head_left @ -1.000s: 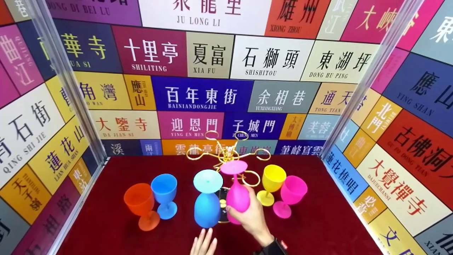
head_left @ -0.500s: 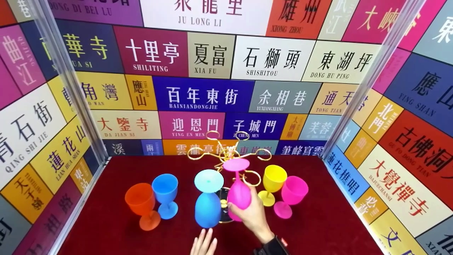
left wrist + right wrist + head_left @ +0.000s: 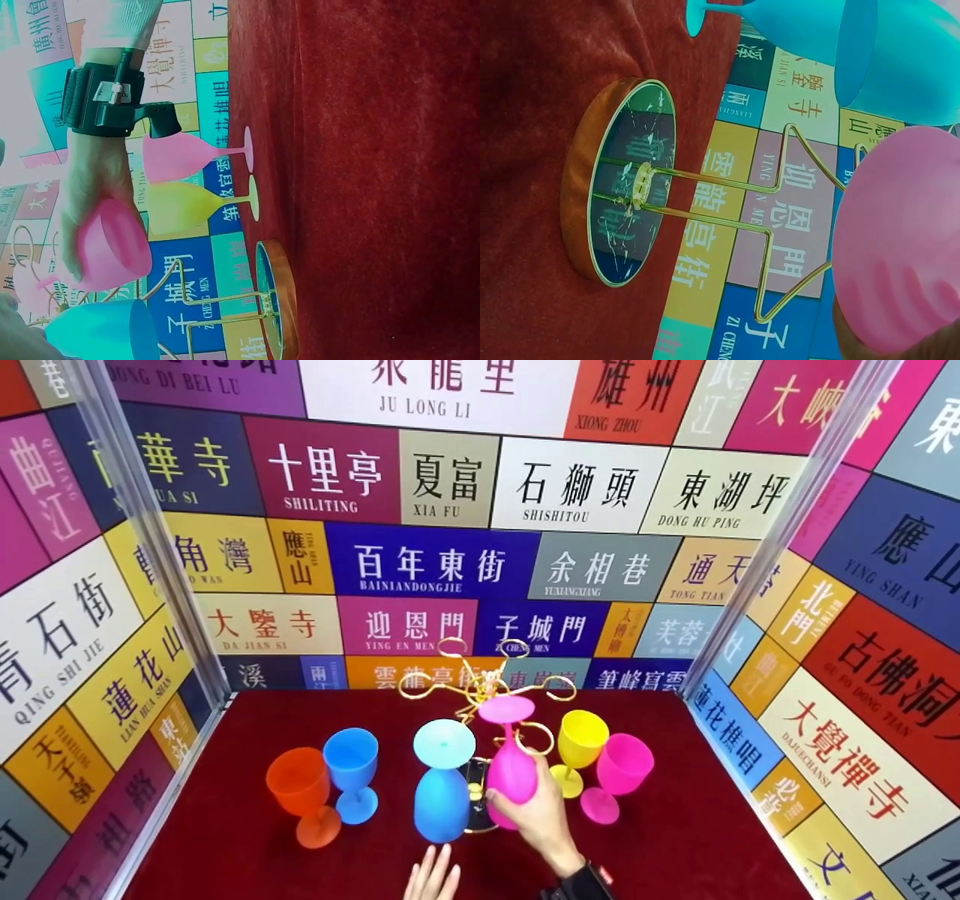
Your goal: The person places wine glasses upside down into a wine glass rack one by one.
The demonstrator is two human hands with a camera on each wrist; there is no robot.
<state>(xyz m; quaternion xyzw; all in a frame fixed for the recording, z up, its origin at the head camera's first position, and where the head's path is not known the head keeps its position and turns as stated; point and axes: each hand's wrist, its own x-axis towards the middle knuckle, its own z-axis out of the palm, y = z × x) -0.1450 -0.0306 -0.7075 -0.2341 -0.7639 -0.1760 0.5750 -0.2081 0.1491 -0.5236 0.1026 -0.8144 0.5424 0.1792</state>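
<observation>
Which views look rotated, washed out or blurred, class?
Head view: upright, evenly lit and sharp. Left wrist view: turned sideways, washed out pale at its left edge. Right wrist view: also sideways, with the inverted pink plastic goblet in the right hand close and soft-edged.

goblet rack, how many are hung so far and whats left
Done: one blue plastic goblet hangs upside down on the gold wire rack. In hand: the right hand grips an inverted pink goblet at the rack. Left: orange, blue, yellow and pink goblets stand on the red cloth.
</observation>
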